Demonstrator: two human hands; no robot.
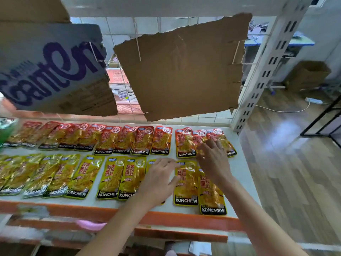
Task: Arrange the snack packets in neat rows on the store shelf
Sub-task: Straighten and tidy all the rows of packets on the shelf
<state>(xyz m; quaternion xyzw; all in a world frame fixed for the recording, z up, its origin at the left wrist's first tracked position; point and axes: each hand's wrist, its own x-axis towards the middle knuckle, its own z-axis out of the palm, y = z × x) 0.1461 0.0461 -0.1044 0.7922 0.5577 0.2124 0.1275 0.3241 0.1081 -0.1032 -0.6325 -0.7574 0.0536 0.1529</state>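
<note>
Two rows of KONCHEW snack packets lie flat on the white shelf. The back row holds red packets, the front row yellow packets. My left hand rests with spread fingers over a yellow packet, fingertips touching the neighbouring yellow packet. My right hand lies with fingers on the red packets at the right end of the back row. A further yellow packet sits lower than the rest at the right end.
Torn cardboard sheets hang on the wire grid behind the shelf. A perforated white upright stands at the shelf's right end. An orange price strip runs along the front edge. Wooden floor lies to the right.
</note>
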